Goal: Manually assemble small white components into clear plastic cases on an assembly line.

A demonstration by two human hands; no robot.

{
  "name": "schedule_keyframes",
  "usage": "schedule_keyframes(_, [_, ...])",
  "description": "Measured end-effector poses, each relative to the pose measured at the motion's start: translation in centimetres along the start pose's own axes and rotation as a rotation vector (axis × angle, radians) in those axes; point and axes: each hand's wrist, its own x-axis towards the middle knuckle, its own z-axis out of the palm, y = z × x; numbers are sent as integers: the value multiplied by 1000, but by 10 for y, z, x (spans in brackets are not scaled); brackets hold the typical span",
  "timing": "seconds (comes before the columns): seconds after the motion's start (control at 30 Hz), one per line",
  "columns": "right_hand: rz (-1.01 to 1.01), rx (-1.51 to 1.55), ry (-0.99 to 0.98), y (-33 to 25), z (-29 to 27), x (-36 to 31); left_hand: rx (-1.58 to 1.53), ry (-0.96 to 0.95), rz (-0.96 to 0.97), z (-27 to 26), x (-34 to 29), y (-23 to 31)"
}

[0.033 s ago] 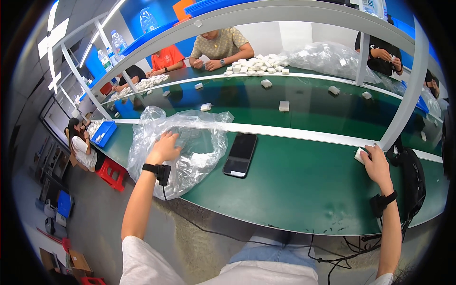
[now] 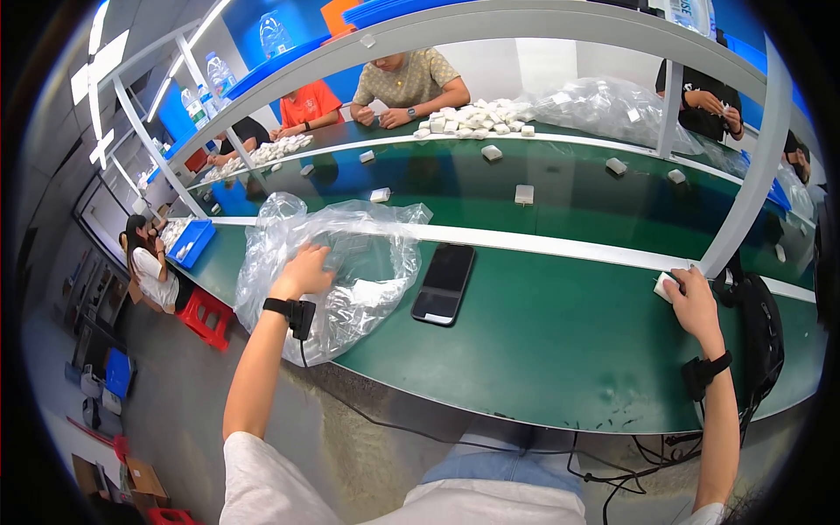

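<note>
My left hand (image 2: 304,273) rests on a large clear plastic bag (image 2: 398,267) at the table's left, its fingers stretched forward and slightly apart. Crumpled film spreads around that hand, and a pale patch shows inside the bag, too unclear to name. Over at the right, my right hand (image 2: 694,304) has its fingers closed on a small white block (image 2: 662,287), low at the table's far rail. Part of the block is covered by the fingers. Both wrists wear black straps with small boxes.
A black phone (image 2: 444,284) lies beside the bag. Right of my right hand is a black pouch (image 2: 759,332). Beyond the white rail (image 2: 542,247), several white blocks lie spaced along a green belt (image 2: 455,188). People work across it near a white heap (image 2: 477,120). Cables (image 2: 604,479) hang below.
</note>
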Motion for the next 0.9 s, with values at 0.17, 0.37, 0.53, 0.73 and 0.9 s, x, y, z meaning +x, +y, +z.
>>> schedule_keyframes(0.17, [-28, 134, -56, 13, -1, 6, -170, -274, -48, -7, 17, 14])
schedule_keyframes(0.37, [-11, 377, -90, -20, -16, -10, -97, -81, 56, 4, 32, 17])
schedule_keyframes(0.53, [22, 427, -173, -50, -33, -30, -78, -49, 82, -4, 29, 11])
schedule_keyframes(0.73, [164, 1219, -362, -93, -61, -86, -359, 90, 232, -107, -39, 138])
schedule_keyframes(0.9, [151, 1490, -442, -125, -48, -138, -847, 175, 483, -122, -107, 277])
